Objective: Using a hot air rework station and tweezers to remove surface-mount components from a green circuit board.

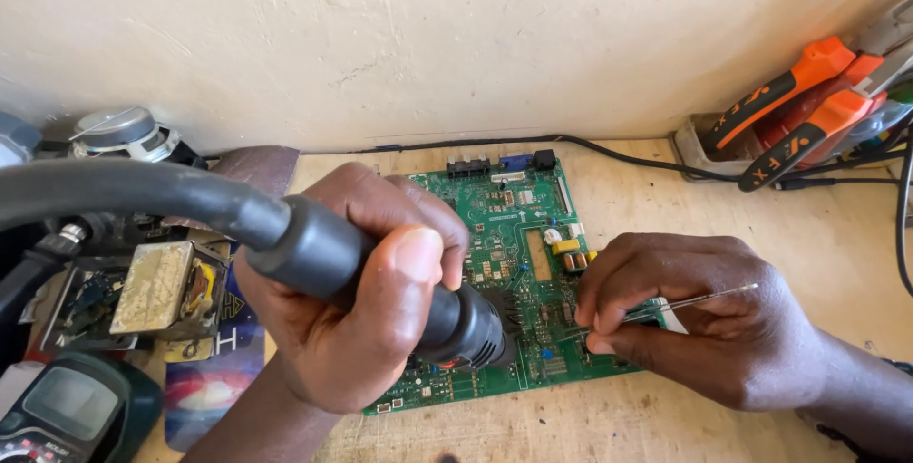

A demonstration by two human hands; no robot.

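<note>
Fingers of left hand (352,301) wrapped fully round the black hot-air rework handle (380,278), nozzle angled down toward three o'clock, bearing on the green circuit board (495,206) lying flat mid-counter (723,206). Right hand (694,316) at three o'clock, fingers pinched tight on slim metal tweezers (666,306), tips down on the board beside the nozzle, apparently steadying a part under the heat. Thick hose (114,187) trailing off at nine o'clock. Multimeter (67,411) at seven, orange-handled tools (799,102) at two.
</note>
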